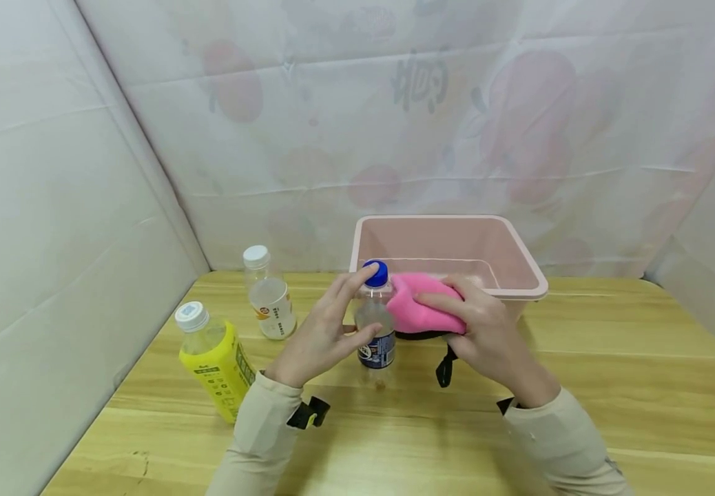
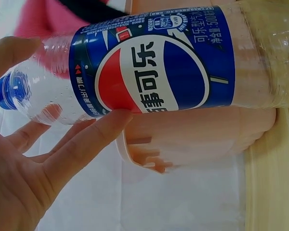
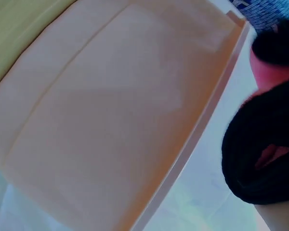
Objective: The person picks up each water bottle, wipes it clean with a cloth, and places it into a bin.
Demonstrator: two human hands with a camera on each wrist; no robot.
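Observation:
My left hand [image 1: 326, 331] holds a clear plastic cola bottle [image 1: 376, 313] with a blue cap; a finger lies on the cap and the thumb is along the side. In the left wrist view its blue label [image 2: 154, 62] carries a red, white and blue round logo. The bottle is upright in the head view. To its right, my right hand [image 1: 484, 324] grips a pink fleecy cloth [image 1: 426, 303] with black trim, bunched against the bottle's side. A black loop [image 1: 446, 368] hangs from it. In the right wrist view the black trim [image 3: 250, 149] shows, fingers hidden.
Behind the hands stands a pale pink plastic bin [image 1: 525, 275]. Left of them are a clear bottle with a white cap [image 1: 271, 303] and a yellow-labelled bottle [image 1: 218, 365] near my left sleeve. All stand on a wooden table [image 1: 612, 386], with white fabric walls [image 1: 308, 138] around.

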